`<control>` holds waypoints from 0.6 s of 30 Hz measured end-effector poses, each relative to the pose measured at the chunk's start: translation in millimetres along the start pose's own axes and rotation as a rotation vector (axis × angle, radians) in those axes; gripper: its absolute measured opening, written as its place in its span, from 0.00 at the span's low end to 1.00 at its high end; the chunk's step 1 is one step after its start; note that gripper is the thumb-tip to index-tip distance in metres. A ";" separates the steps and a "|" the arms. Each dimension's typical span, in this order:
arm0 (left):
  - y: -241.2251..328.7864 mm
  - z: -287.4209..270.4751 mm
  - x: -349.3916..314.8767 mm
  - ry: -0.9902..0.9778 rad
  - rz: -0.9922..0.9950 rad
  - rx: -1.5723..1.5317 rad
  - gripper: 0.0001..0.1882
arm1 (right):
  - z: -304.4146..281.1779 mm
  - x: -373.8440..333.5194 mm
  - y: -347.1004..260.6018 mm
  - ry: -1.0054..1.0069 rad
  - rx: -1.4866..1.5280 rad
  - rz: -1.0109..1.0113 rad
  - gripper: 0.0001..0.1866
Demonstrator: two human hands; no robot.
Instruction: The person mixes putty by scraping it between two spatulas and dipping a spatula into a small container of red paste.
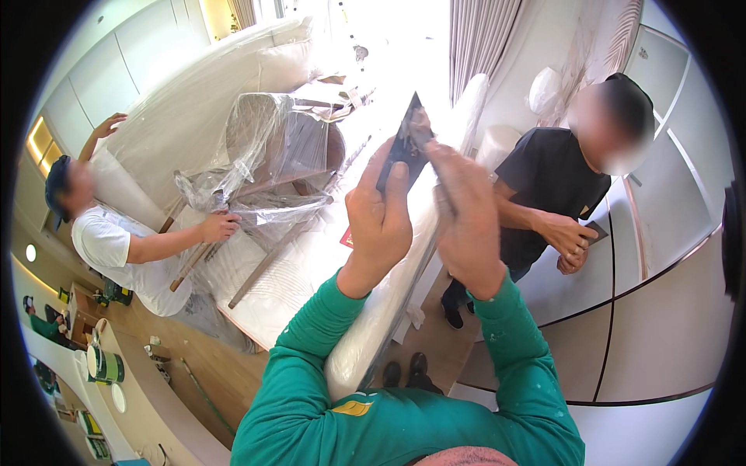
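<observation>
Raised in front of me, my left hand grips a dark, pointed putty knife, its thumb lying flat along the blade. Pale smears show near the blade's upper edge. My right hand is blurred by motion, its fingers closed and reaching up to that same blade. Something dark shows by its fingers, too smeared to name. Both forearms are in green sleeves.
Below lies a plastic-wrapped sofa or mattress. A plastic-covered chair is handled by a person in white at left. A person in dark clothes stands close at right beside large panels. A paint bucket sits on a ledge, lower left.
</observation>
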State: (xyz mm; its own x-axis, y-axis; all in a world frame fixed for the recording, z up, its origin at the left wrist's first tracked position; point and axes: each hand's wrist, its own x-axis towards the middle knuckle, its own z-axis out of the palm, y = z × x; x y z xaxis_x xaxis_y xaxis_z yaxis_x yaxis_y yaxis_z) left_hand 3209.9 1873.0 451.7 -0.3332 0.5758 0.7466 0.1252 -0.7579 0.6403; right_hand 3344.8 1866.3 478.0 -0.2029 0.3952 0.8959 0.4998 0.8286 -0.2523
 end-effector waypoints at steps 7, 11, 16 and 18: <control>2.3 0.3 2.6 0.033 0.077 0.126 0.20 | -0.4 4.1 1.1 -0.065 0.058 -0.006 0.27; 5.2 -16.7 9.5 0.074 -0.167 -0.106 0.18 | -19.2 9.7 1.8 -0.080 0.164 0.006 0.23; 15.7 -22.3 20.5 -0.017 -0.689 -0.908 0.17 | -29.2 8.5 31.5 0.016 0.370 -0.077 0.23; 13.0 -19.7 18.7 -0.064 -0.749 -0.975 0.17 | -25.4 7.6 33.5 -0.021 0.234 -0.128 0.24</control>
State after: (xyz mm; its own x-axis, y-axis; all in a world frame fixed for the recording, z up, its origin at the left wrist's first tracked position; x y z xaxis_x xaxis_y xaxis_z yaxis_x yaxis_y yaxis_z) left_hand 3186.9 1867.8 470.5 0.0273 0.9602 0.2779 -0.8366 -0.1302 0.5320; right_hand 3381.3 1887.0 485.6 -0.2702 0.2871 0.9190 0.2608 0.9407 -0.2172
